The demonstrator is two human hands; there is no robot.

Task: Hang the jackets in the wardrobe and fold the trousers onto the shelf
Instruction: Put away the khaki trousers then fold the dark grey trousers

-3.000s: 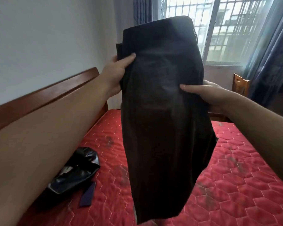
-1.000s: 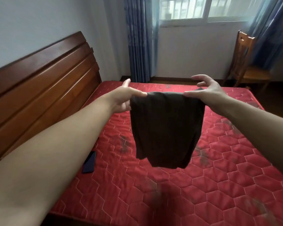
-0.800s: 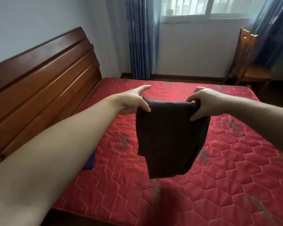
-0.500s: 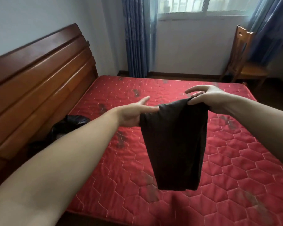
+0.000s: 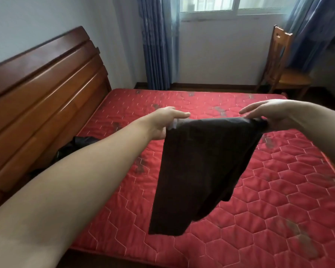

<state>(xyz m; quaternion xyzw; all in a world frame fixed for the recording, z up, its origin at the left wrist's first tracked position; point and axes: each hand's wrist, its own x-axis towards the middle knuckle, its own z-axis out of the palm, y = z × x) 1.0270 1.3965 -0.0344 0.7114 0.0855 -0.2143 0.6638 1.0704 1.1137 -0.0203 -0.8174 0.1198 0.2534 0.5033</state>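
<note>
A red quilted mattress (image 5: pixel 249 190) fills the lower frame from about 8 to 4 o'clock, its hexagon stitching marked with darker smudges. At 9 o'clock a brown wooden headboard (image 5: pixel 37 93) stands along its left side. Blue curtains (image 5: pixel 157 45) hang at 12 o'clock beside a window (image 5: pixel 230 4), with more curtain at 1 to 2 o'clock.

The trousers (image 5: pixel 201 171), dark and folded into a panel, are held up in the air at the centre of the view, above the mattress and not touching it. Their top edge runs between the two hands and the loose end hangs toward 6 o'clock, slanting slightly left. A wooden chair (image 5: pixel 282 74) stands at 2 o'clock beyond the bed's far corner.

The hands are well apart, one at each top corner of the cloth. The left hand (image 5: pixel 162 122), at 10 o'clock from the trousers' middle, pinches its corner under a thumb stretched along the top. The right hand (image 5: pixel 269 113), at 2 o'clock, lies palm down with its long fingers nearly straight; the bunched corner hangs from beneath it, the pinch itself hidden.

At 9 o'clock a black shiny garment (image 5: pixel 79 144) lies on the mattress against the headboard, partly behind the left forearm.
</note>
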